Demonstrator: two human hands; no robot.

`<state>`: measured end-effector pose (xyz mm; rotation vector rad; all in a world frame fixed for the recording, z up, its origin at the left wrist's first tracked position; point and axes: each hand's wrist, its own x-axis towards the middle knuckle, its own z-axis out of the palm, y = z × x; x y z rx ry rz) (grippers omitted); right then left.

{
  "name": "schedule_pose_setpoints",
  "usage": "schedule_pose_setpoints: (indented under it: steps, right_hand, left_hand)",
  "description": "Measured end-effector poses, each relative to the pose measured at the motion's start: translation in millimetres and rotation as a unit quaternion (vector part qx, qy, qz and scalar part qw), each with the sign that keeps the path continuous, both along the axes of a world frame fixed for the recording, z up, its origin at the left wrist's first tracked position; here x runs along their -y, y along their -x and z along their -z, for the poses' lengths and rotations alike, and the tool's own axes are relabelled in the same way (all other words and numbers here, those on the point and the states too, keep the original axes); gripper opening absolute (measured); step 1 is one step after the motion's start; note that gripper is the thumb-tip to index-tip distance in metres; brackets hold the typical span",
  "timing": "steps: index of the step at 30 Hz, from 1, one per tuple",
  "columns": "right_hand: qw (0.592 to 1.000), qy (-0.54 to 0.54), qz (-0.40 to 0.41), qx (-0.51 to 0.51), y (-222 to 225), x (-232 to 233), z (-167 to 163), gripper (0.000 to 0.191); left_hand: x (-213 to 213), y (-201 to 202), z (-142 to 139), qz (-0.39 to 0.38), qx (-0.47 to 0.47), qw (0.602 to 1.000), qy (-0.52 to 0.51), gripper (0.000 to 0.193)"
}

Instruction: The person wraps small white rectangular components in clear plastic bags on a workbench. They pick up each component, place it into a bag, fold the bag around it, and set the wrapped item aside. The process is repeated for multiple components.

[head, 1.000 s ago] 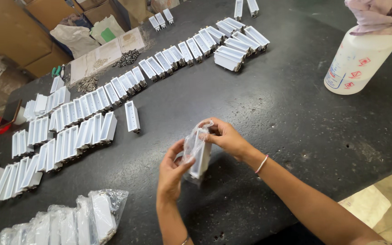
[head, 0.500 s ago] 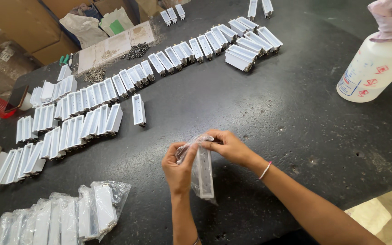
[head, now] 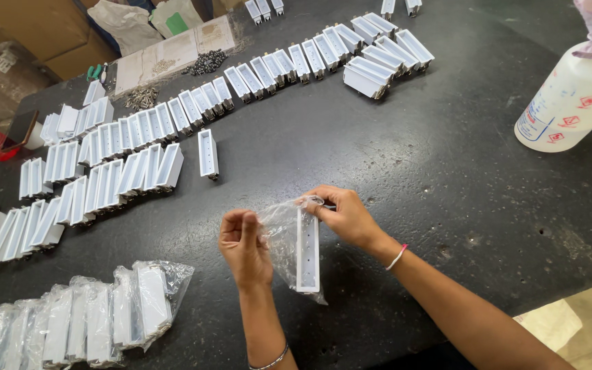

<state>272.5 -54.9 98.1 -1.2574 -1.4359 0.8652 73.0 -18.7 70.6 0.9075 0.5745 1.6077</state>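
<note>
Over the dark table point(head: 405, 171) my two hands hold one clear plastic bag point(head: 284, 240) with a long white plastic part point(head: 307, 250) hanging upright inside it. My left hand point(head: 242, 245) pinches the bag's left side. My right hand point(head: 342, 214) grips the bag's top edge by the upper end of the part. The bag's bottom nearly touches the table near its front edge.
Rows of the same white parts point(head: 114, 171) cover the left and far side; one lies alone point(head: 207, 153). Several bagged parts point(head: 97, 318) sit at the lower left. A white spray bottle point(head: 570, 92) stands at the right. Small screws point(head: 207, 62) and cardboard lie at the back.
The bag with the white part has come lower and now hangs upright between my hands, which have spread a little apart. The camera has shifted slightly.
</note>
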Motion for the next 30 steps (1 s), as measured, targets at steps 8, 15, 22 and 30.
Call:
schedule_pose_setpoints:
  steps: [8, 15, 22, 30]
  right_hand:
    - [0.997, 0.007, 0.052, -0.052, -12, -2, -1, 0.024]
    - [0.997, -0.013, 0.076, -0.006, -11, 3, -4, 0.023]
    - [0.995, -0.038, 0.081, 0.046, -2, 4, 3, 0.022]
    - [0.997, -0.074, 0.014, 0.026, 0, 4, 13, 0.019]
  left_hand:
    - [2, -6, -4, 0.218, -0.161, 0.944, 0.189, 0.067]
    - [8, -5, -8, 0.275, -0.167, 0.932, 0.168, 0.083]
    - [10, -19, -12, 0.259, -0.235, 0.92, 0.179, 0.068]
    - [11, -25, -11, 0.214, -0.277, 0.923, 0.162, 0.042]
